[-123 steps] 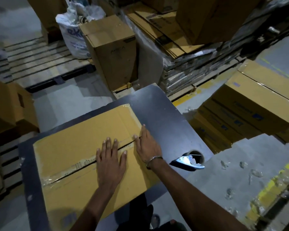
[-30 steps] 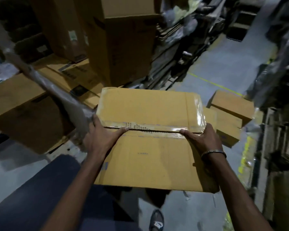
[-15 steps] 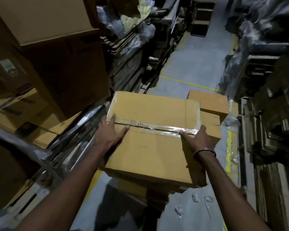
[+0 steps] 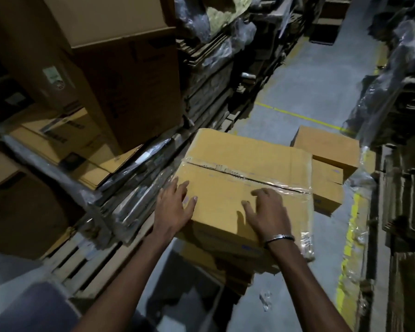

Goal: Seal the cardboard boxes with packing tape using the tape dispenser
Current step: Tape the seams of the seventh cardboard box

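Two hands on the taped box [image 4: 244, 178], which sits atop a stack of boxes [image 4: 225, 267] on the floor. Left hand [image 4: 175, 207] flat at the near-left corner, right hand [image 4: 266, 212] spread on the lid, neither grip closed. Stiff, probably light; best held at opposite edges.

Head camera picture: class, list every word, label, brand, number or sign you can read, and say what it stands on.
Nothing can be read for certain.
Dark print on the flat cartons at left: too blurred.
White sticker on the tall box: too small.
Blue print on the side of the taped box: blurred.
Marks under the tape along its seam: illegible.
Small blue mark on the neighbouring box: illegible.
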Available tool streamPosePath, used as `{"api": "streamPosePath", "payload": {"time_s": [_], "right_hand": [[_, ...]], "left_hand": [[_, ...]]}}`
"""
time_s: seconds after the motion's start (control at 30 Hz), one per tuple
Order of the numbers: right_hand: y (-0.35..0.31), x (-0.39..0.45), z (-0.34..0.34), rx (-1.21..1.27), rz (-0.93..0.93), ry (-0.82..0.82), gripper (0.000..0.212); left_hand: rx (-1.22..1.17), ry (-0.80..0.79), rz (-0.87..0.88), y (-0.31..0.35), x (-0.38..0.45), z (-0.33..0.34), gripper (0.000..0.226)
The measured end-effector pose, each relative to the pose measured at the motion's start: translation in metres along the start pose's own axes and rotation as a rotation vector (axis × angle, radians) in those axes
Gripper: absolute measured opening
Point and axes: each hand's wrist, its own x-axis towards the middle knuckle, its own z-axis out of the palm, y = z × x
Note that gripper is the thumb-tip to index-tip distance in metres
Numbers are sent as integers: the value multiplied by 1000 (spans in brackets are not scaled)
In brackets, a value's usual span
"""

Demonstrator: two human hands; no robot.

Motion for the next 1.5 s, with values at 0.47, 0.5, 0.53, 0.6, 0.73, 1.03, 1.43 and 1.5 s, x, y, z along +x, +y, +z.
{"api": "streamPosePath", "payload": {"time_s": [0.47, 0.5, 0.53, 0.6, 0.73, 1.03, 1.43, 1.5], "right_hand": [[-245, -265, 169, 198, -615, -654, 38], [-261, -298, 178, 178, -677, -713, 40], [-278, -334, 186, 156, -739, -769, 42], [-301, -399, 201, 135, -817, -856, 45], [-335, -527, 245, 64, -936, -970, 46], [-381, -833, 300, -125, -1400, -1292, 31], [-373, -1095, 316, -473, -1922, -1617, 25], [-378, -1130, 329, -539, -1967, -1649, 30]], "left_hand": [[-210, 492, -778, -163, -435, -87, 23], [-207, 545, -840, -171, -473, -90, 21], [-206, 590, -911, -179, -510, -94, 21], [-233, 670, -1039, -193, -579, -98, 22], [-323, 755, -1262, -206, -715, -113, 23], [-348, 1059, -1622, -196, -995, -132, 23], [-418, 1490, -2173, -116, -1203, -45, 24], [-474, 1545, -2264, -108, -1234, -33, 24]]}}
